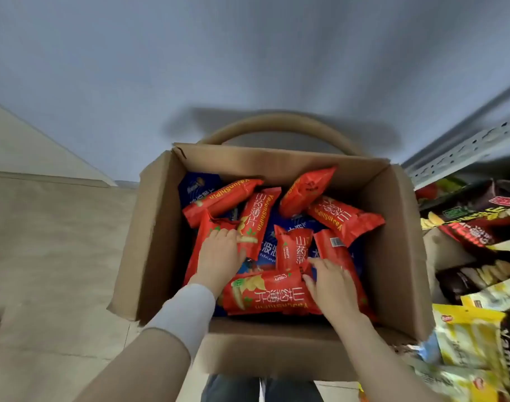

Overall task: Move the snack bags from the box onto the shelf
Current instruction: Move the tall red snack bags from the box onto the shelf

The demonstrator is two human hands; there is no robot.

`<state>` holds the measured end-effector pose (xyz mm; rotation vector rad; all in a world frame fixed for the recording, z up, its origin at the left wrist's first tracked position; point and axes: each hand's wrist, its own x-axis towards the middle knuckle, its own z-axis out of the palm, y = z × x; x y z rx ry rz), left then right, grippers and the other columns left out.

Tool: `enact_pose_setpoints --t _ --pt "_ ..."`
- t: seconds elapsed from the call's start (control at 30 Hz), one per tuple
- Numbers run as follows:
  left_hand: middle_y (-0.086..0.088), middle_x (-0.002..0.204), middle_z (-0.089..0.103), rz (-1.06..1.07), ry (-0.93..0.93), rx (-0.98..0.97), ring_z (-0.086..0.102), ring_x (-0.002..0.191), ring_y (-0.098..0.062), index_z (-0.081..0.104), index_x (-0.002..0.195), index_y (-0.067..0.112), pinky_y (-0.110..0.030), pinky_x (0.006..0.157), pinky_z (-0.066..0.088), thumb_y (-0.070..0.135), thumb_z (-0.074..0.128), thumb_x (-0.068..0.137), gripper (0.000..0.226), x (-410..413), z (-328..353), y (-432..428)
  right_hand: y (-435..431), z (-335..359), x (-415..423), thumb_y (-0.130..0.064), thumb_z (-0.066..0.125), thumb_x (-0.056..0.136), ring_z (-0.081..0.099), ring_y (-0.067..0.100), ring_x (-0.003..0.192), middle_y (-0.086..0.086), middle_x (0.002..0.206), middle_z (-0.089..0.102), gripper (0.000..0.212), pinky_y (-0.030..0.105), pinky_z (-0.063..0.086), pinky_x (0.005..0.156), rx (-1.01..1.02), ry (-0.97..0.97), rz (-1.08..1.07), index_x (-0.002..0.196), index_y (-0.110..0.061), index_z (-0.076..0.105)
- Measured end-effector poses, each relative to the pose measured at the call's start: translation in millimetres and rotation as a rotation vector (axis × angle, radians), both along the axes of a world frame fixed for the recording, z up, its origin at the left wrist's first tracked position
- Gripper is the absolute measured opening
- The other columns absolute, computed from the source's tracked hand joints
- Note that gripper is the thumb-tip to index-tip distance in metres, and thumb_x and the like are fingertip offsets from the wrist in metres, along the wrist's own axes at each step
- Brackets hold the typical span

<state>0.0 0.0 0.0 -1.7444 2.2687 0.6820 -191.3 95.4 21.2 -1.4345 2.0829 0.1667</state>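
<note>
Blue bags (197, 187) (half-buried) under red bags (265, 294)

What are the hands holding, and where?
Cannot tell: the left hand lies on one red bag near its top, the right hand on a second red bag.

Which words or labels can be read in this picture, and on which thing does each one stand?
"山药薄片" and "YavunShiPin": middle red bag.
"CRISPY": small red bag.
"波浪": blue bag.
"YamCh", cut off by the edge: yellow bag.
Barcode and other small print: too blurred to read.
</note>
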Motion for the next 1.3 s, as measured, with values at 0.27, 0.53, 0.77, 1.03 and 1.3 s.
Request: enact_pose_setpoints --t 0.27,0.53,0.77,1.03,1.3 --pt "-0.016 0.139 0.043 0.404 0.183 0.148 0.042 0.128 -0.031 0.027 0.144 0.008 -0.040 0.105 0.036 0.038 0.047 0.095 0.061 -40 -72 -46 -24 -77 -14 -0.052 0.044 0.091 0.057 0.026 0.111 0.010 0.121 0.060 0.057 0.029 0.042 0.084 0.211 -0.364 -0.634 0.123 -0.006 0.052" --pt "-0.020 0.144 0.034 0.517 0.175 0.356 0.038 0.131 -0.035 0.020 0.146 0.006 -0.042 0.108 0.032 0.033 0.057 0.091 0.071 -54 -103 -68 -46 -121 -11 -0.048 0.075 0.066 0.059 0.031 0.109 0.011 0.122 0.059 0.081 0.048 0.047 0.097 0.442 -0.548 -0.867 0.131 -0.012 0.042" --pt "-0.012 0.142 0.042 0.572 0.172 0.449 0.035 0.132 -0.035 0.019 0.145 0.013 -0.044 0.107 0.033 0.049 0.074 0.071 0.099 -52 -107 -63 -43 -117 -15 -0.033 0.075 0.075 0.054 0.031 0.116 0.011 0.126 0.057 0.067 0.034 0.042 0.090 0.521 -0.607 -0.863 0.128 -0.005 0.047" --pt "-0.010 0.133 0.046 0.749 0.490 0.536 0.052 0.115 -0.026 0.021 0.141 0.016 -0.041 0.099 0.044 0.029 0.082 0.069 0.095 -42 -85 -45 -23 -95 -19 -0.024 0.076 0.075 0.054 0.025 0.116 0.008 0.128 0.055 0.067 0.032 0.041 0.083 0.271 -0.799 -0.862 0.130 -0.008 0.042" --pt "-0.001 0.118 0.046 0.671 0.770 0.411 0.054 0.100 -0.016 0.015 0.138 0.021 -0.030 0.085 0.046 0.025 0.073 0.079 0.083 -34 4 -22 -6 -27 -30 -0.029 0.075 0.075 0.054 0.012 0.112 -0.006 0.123 0.055 0.062 0.034 0.044 0.096 -0.270 -0.882 -0.935 0.128 -0.023 0.044"
